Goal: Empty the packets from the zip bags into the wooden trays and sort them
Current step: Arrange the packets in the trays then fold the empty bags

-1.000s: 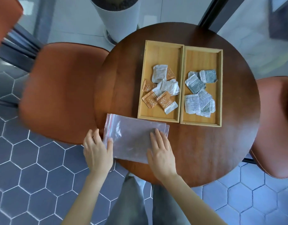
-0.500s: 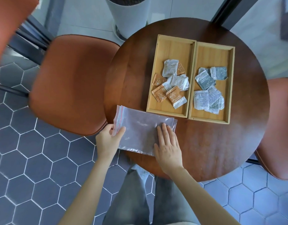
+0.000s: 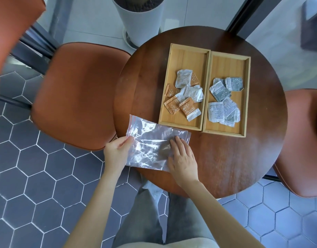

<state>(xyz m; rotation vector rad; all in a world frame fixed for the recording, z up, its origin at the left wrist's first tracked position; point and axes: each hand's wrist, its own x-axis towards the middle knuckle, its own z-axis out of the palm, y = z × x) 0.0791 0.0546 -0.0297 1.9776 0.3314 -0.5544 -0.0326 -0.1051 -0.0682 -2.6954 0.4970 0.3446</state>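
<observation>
You are working in bright, even daylight; the pale floor (image 3: 93, 24) at the top is nearly washed out. Glare streaks the crumpled zip bag (image 3: 150, 145) and sheens the round table (image 3: 243, 158). Your wide lens bends the edges, and the chair back (image 3: 9, 42) at upper left is smeared.

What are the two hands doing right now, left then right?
Left hand: closed, pinching the left edge of the zip bags.
Right hand: open, fingers flat, pressing the zip bags onto the table.
</observation>
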